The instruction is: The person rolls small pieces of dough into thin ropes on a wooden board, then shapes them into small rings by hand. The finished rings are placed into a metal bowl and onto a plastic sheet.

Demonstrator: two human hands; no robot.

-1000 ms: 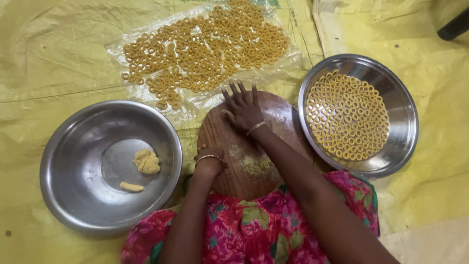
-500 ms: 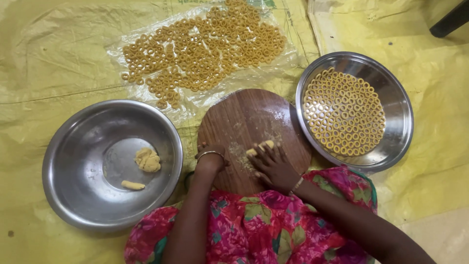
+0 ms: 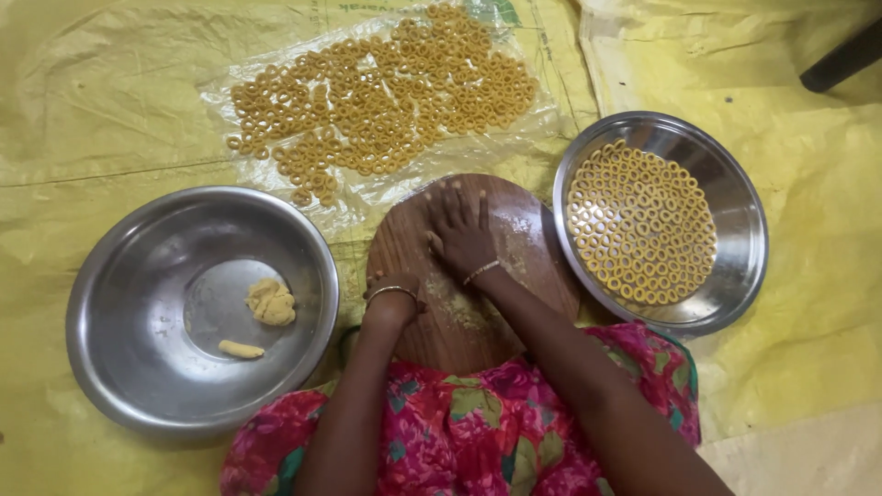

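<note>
Now my right hand is pushed out flat over the far half of the round wooden board, fingers spread wide, palm down. Half a second ago it was drawn back toward me at the near edge with a small strip of dough showing beside the fingers; a second ago it was out far, as now. So I judge this to be a rolling stroke, forward again. The dough itself is hidden under my palm, so I cannot tell its shape.

My left hand has not shifted: it rests on the near left edge of the board, just beside my right wrist. Whether its fingers are curled or open I cannot tell.

To the left of my left hand, the steel bowl holds a dough lump and a short piece. To the right of my right hand stands the steel plate of dough rings; beyond my fingertips, more loose rings lie on clear plastic.
</note>
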